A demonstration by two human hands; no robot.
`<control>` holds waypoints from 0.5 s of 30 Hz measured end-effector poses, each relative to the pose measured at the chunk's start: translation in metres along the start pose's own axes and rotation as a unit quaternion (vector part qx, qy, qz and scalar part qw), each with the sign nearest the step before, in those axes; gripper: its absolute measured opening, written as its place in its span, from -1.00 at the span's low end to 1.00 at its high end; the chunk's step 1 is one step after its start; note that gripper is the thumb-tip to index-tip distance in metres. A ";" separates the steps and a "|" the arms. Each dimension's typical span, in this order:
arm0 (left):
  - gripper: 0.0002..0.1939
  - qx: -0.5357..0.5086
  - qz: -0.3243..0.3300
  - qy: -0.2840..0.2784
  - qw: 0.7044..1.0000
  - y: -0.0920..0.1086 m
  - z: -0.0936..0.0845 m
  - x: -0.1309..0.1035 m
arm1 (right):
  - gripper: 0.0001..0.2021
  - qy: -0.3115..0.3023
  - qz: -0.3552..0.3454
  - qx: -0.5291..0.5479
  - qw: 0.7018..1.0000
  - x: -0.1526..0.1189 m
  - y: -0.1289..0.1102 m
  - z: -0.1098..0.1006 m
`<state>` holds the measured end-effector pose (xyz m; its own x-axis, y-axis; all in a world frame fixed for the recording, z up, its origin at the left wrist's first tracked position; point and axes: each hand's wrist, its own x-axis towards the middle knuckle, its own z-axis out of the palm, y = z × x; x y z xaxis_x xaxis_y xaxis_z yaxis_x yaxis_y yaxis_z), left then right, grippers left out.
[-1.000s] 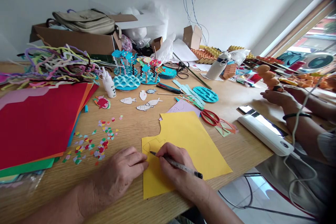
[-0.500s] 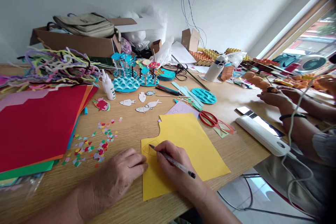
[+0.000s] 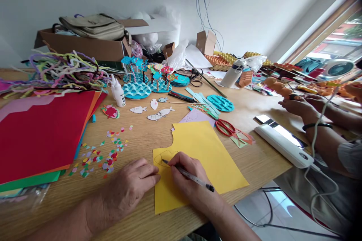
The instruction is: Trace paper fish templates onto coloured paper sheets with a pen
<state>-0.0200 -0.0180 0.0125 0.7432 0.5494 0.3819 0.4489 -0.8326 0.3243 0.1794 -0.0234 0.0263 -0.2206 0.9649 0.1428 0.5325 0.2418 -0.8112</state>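
A clear-barrelled pen [image 3: 195,177] with a dark cap end is gripped in my right hand [image 3: 190,180]. Its tip touches the left part of a yellow paper sheet [image 3: 207,154], on a thin pencil-like outline that resembles a fish; my fingers cover some of it. My left hand [image 3: 132,182] rests at the sheet's left edge, fingers stretched toward it and fingertips on the paper. Behind the sheet lie a lilac paper piece [image 3: 198,116] with a drawn outline and red-handled scissors [image 3: 225,128]. Several white paper fish [image 3: 138,109] lie farther back.
Left are stacked coloured sheets [image 3: 42,135], paper scraps [image 3: 109,158] and a glue bottle [image 3: 117,92]. Blue wavy discs with paper fish [image 3: 137,91] stand behind. A white power strip [image 3: 283,146] lies right, near another person's hands [image 3: 299,107] holding an orange bumpy strip.
The pen tip has moved slightly down along the outline, and more line shows above it. My left hand stays at the paper's edge. The view has shifted a little.
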 end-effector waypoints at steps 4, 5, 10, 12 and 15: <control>-0.60 -0.001 0.001 -0.002 1.000 0.000 -0.001 0.000 | -0.90 -0.004 -0.008 0.015 1.000 -0.001 0.002 -0.001; -0.60 -0.002 -0.001 -0.005 1.000 0.000 0.000 -0.001 | -0.90 -0.005 -0.010 0.020 1.000 -0.002 0.002 -0.001; -0.60 -0.002 -0.008 -0.005 1.000 -0.001 0.001 -0.001 | -0.89 -0.011 -0.014 0.044 0.999 -0.004 0.002 -0.002; -0.61 0.001 -0.007 -0.003 1.000 0.000 0.001 -0.001 | -0.89 -0.013 -0.011 0.049 0.999 -0.004 0.002 -0.002; -0.60 0.003 -0.006 -0.006 1.000 0.000 0.000 0.000 | -0.89 -0.009 -0.006 0.051 0.999 -0.004 0.002 -0.001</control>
<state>-0.0201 -0.0179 0.0122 0.7431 0.5592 0.3677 0.4613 -0.8260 0.3239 0.1823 -0.0263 0.0250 -0.2420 0.9596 0.1438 0.4444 0.2413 -0.8627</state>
